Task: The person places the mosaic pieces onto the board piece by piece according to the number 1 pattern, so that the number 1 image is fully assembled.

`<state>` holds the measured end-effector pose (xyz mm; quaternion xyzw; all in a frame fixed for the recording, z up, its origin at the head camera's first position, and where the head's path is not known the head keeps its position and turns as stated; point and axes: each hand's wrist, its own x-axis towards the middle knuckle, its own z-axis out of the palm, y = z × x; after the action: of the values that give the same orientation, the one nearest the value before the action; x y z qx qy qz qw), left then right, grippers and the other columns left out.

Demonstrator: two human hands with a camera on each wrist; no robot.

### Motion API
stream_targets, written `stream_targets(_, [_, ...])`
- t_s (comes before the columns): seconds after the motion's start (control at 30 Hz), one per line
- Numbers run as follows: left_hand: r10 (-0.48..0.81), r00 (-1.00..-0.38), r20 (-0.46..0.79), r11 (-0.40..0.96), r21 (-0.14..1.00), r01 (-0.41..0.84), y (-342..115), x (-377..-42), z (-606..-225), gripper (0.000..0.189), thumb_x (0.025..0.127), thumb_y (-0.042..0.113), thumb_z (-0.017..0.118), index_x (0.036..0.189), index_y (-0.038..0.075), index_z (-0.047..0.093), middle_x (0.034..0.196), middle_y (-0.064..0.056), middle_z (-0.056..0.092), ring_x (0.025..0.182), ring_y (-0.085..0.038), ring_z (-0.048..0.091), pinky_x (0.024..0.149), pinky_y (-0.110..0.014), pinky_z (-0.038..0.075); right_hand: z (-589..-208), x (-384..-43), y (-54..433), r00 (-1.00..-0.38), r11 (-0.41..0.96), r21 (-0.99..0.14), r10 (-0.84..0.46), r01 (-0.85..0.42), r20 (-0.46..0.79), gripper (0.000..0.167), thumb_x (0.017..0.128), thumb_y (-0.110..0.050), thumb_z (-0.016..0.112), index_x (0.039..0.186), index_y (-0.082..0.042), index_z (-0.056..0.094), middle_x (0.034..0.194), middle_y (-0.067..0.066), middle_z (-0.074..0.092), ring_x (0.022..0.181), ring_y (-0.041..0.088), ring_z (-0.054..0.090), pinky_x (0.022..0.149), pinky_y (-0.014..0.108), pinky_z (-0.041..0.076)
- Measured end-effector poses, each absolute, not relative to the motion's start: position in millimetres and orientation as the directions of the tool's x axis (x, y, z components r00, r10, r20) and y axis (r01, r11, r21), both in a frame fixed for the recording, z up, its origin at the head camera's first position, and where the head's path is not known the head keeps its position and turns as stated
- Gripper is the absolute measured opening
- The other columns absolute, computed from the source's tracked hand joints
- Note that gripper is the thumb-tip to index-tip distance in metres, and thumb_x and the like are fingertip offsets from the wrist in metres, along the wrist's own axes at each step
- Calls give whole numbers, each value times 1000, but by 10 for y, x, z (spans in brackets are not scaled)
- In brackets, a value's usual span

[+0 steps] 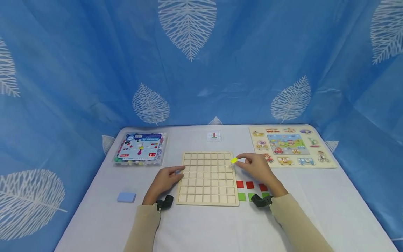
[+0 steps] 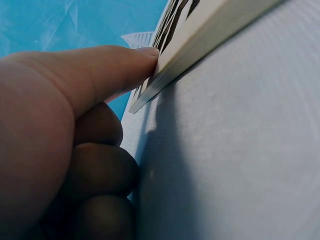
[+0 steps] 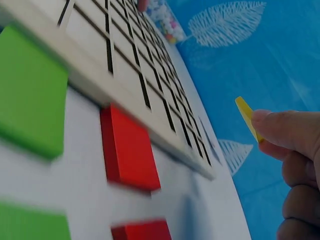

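A square wooden grid board (image 1: 209, 190) lies flat on the table, no tiles in its cells. Against its left edge my left hand (image 1: 164, 180) rests, thumb and forefinger touching the rim; in the left wrist view the straight thumb (image 2: 112, 70) meets the frame and the other fingers bend below. My right hand (image 1: 257, 168) pinches a thin yellow tile (image 1: 233, 160) between thumb and forefinger, held by the board's upper right edge. It appears raised off the table in the right wrist view. Red tiles (image 1: 240, 184) and green tiles (image 1: 241, 196) lie right of the board, partly under the right forearm.
Behind the board lies a small card (image 1: 214, 136) with a printed grid pattern. A clear box of colourful pieces (image 1: 140, 148) stands at back left, a picture puzzle board (image 1: 292, 162) at back right. A blue block (image 1: 126, 197) lies at the left. Blue curtain (image 1: 201, 87) encloses the table.
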<state>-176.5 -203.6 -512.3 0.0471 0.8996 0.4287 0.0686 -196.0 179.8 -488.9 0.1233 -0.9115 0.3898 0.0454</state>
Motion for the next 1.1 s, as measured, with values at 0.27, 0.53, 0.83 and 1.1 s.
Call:
stream_targets(0.27, [141, -987, -79, 623, 782, 27, -2044, -1752, -5135, 33, 95, 23, 74, 128, 20, 74, 59, 5, 41, 53, -12, 36, 52, -27, 30, -4866, -2009, 1451, -951, 617, -728, -246, -301, 184, 25, 90, -28, 81, 110, -14, 79, 56, -4, 46, 49, 11, 36, 51, 29, 34])
stream_targets(0.53, [151, -987, -60, 621, 782, 47, -2046, -1757, -5137, 33, 96, 22, 74, 129, 18, 74, 59, 5, 41, 54, -11, 36, 53, -27, 30, -4857, -2104, 1180, -940, 608, -724, -292, -325, 177, 27, 94, -29, 77, 116, -13, 77, 56, -3, 49, 48, 12, 38, 53, 31, 38])
stream_targets(0.83, [154, -986, -58, 636, 770, 54, -2031, -1745, -5113, 33, 96, 23, 74, 129, 19, 74, 60, 5, 42, 55, -12, 37, 54, -28, 31, -4928, -2131, 918, -950, 588, -753, -264, -296, 167, 28, 94, -31, 77, 116, -14, 77, 56, -3, 48, 47, 12, 38, 49, 29, 36])
stream_targets(1.1, [153, -986, -71, 635, 771, 43, -2036, -1746, -5114, 34, 96, 24, 73, 130, 20, 73, 61, 5, 42, 55, -12, 38, 54, -28, 31, -5017, -2169, 681, -954, 538, -793, -236, -287, 185, 27, 93, -30, 77, 113, -11, 78, 56, -2, 48, 46, 10, 37, 48, 28, 35])
